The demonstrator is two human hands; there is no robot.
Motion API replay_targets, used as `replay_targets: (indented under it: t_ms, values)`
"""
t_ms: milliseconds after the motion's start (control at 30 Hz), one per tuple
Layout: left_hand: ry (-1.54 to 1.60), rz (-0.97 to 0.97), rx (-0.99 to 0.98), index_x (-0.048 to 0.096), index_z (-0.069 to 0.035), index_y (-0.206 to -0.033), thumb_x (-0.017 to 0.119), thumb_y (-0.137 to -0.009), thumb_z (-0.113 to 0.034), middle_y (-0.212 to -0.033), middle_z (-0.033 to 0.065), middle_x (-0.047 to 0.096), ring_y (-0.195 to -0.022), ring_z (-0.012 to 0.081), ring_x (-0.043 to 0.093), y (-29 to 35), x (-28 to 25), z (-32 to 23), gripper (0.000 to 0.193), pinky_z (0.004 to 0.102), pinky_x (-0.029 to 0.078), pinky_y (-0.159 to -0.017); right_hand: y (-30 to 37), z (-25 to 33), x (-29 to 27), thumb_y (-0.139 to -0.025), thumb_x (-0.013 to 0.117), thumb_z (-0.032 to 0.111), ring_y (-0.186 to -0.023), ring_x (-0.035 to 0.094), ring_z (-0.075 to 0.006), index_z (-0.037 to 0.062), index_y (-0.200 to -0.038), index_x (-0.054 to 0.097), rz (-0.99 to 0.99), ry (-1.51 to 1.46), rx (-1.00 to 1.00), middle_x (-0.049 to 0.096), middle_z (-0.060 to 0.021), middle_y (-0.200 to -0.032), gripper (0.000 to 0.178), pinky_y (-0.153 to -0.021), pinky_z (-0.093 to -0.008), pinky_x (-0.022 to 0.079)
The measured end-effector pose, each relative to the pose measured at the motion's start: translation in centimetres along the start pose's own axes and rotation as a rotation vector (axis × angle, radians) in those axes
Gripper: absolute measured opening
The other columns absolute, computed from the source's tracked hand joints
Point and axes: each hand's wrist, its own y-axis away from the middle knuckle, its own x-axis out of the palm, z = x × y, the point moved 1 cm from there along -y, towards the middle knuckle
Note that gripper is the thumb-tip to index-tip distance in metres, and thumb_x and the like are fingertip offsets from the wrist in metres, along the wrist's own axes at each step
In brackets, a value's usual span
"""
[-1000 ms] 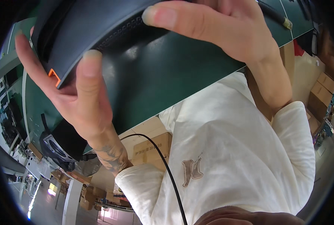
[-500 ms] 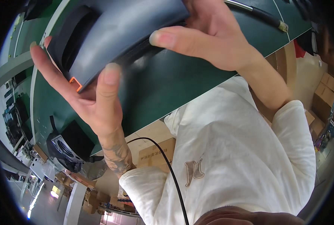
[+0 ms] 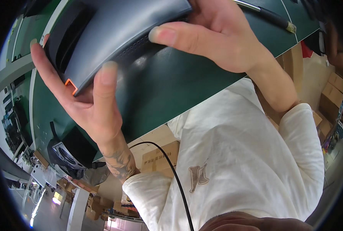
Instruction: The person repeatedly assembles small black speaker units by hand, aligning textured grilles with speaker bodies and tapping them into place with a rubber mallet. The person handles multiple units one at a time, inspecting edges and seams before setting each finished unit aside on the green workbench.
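Note:
Between my two hands is a curved, dark blue-grey panel (image 3: pixel 129 27) with a smooth face, a black slot-like part on its left and an orange clip-shaped edge piece (image 3: pixel 70 87) at its lower left corner. My left hand (image 3: pixel 94 100) holds the lower left end, thumb on the near edge and fingers stretched behind. On the right end, my right hand (image 3: pixel 217 38) grips with its thumb along the near edge; its other fingers are mostly hidden. The panel's top runs out of the picture, and its exact kind cannot be made out.
Below the panel lies a dark green work table (image 3: pixel 186 84). A black-handled tool with a metal shaft (image 3: pixel 271 17) rests at its far right. A black box-like device (image 3: pixel 71 148) stands at the left edge. A black cable (image 3: pixel 171 165) hangs before my shirt, near a cardboard box (image 3: pixel 161 158).
The panel and my left hand have shifted slightly left and up. My right thumb has also slid a little left. Both hands keep their hold.

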Motion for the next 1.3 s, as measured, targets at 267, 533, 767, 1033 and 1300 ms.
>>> replay_targets:
  t_ms: [267, 533, 767, 1033, 1300]
  values:
    - [-0.072, -0.027, 0.065, 0.025, -0.005, -0.163, 0.079, -0.090, -0.007, -0.157, 0.0130, 0.041, -0.128, 0.0212, 0.055, 0.5, 0.8, -0.3, 0.090, 0.0305, 0.049, -0.103, 0.3, -0.6, -0.6, -0.094, 0.070, 0.004, -0.152, 0.022, -0.0246, -0.0020, -0.162, 0.021, 0.013, 0.131, -0.003, 0.019, -0.0142, -0.162, 0.084, -0.123, -0.0363, 0.021]
    - [-0.238, -0.054, 0.167, 0.044, -0.001, -0.154, 0.079, -0.094, -0.027, -0.138, 0.0141, 0.059, -0.120, 0.0202, 0.061, -1.7, -0.1, 1.5, 0.075, 0.0310, 0.047, -0.104, -1.1, 1.7, -0.9, -0.092, 0.078, 0.018, -0.133, 0.049, -0.0279, 0.0022, -0.146, 0.049, -0.117, 0.546, 0.118, 0.048, -0.0164, -0.140, 0.064, -0.113, -0.0366, 0.039]
    - [-0.189, 0.076, 0.204, 0.050, -0.002, -0.148, 0.086, -0.076, -0.014, -0.150, 0.0154, 0.047, -0.129, 0.0264, 0.057, -2.5, -1.4, 2.1, 0.082, 0.0363, 0.052, -0.104, -0.7, 1.6, -0.8, -0.091, 0.080, 0.022, -0.137, 0.045, -0.0312, 0.0027, -0.142, 0.053, -0.130, 0.540, 0.170, 0.049, -0.0165, -0.140, 0.061, -0.117, -0.0390, 0.032]
    - [-0.073, -0.036, 0.120, 0.058, 0.000, -0.138, 0.085, -0.082, -0.010, -0.144, 0.0164, 0.052, -0.121, 0.0254, 0.061, -1.6, 0.1, 1.3, 0.063, 0.0360, 0.050, -0.104, -1.1, 2.9, 0.2, -0.090, 0.080, 0.019, -0.134, 0.049, -0.0279, 0.0043, -0.134, 0.060, -0.167, 0.703, 0.281, 0.059, -0.0153, -0.134, 0.050, -0.118, -0.0411, 0.031]
    - [0.057, 0.098, -0.004, 0.060, -0.001, -0.138, 0.085, -0.083, -0.022, -0.153, 0.0189, 0.045, -0.130, 0.0256, 0.054, -2.2, -2.1, 0.6, 0.063, 0.0384, 0.045, -0.108, -2.9, 4.3, -0.1, -0.097, 0.074, 0.023, -0.117, 0.057, -0.0176, 0.0026, -0.135, 0.058, -0.155, 0.349, 0.461, 0.060, -0.0098, -0.126, 0.046, -0.106, -0.0321, 0.042]
